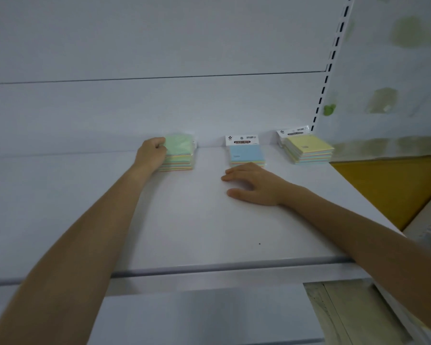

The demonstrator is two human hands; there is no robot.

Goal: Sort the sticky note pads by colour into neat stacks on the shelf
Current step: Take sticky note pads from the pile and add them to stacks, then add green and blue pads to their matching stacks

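Note:
Three groups of sticky note pads stand along the back of the white shelf. A green-topped stack is at the left, and my left hand curls round its left side. In the middle lies a blue-topped pad with a white header card. A yellow-topped stack sits at the right by the shelf's end. My right hand rests flat on the shelf just in front of the blue pad, fingers relaxed, holding nothing.
The white back panel rises right behind the pads. A slotted upright marks the shelf's right end, with a yellow surface beyond it. The shelf's front lip runs under my forearms.

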